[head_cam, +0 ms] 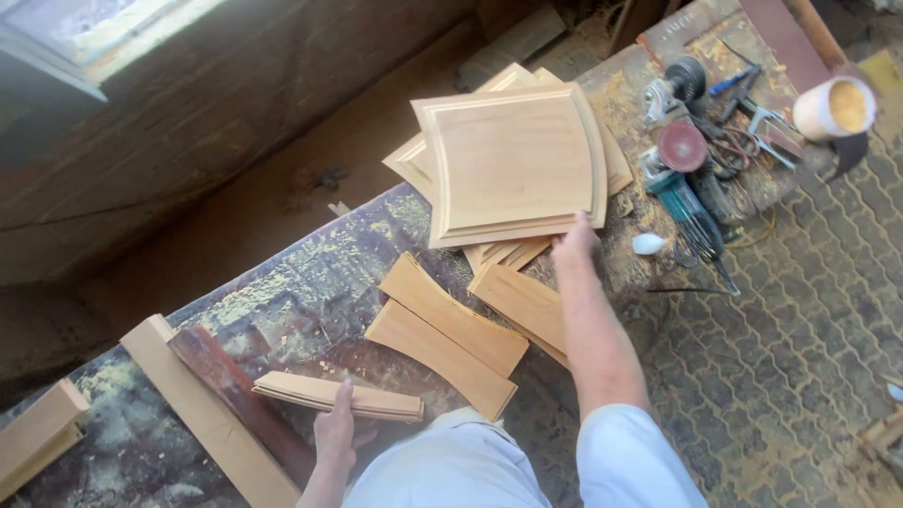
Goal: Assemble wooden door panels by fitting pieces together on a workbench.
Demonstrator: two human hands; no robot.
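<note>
My right hand (576, 243) reaches out to the near edge of a pale wooden panel with a raised, curved rim (513, 165), which tops a stack of similar panels; the fingertips touch its lower corner. My left hand (334, 435) grips the near end of a thin pair of curved wooden slats (339, 395) lying on the workbench (282, 301). Between the hands lie two curved wooden pieces (447, 334) and a third one (522, 299) under my right forearm.
A long pale board (202, 414) and a dark reddish plank (235, 390) lie at the left. Power tools, a sanding disc (682, 146) and cables crowd the bench's far right. A roll of tape (832, 108) sits at the far right. Sawdust covers the bench; paved floor lies to the right.
</note>
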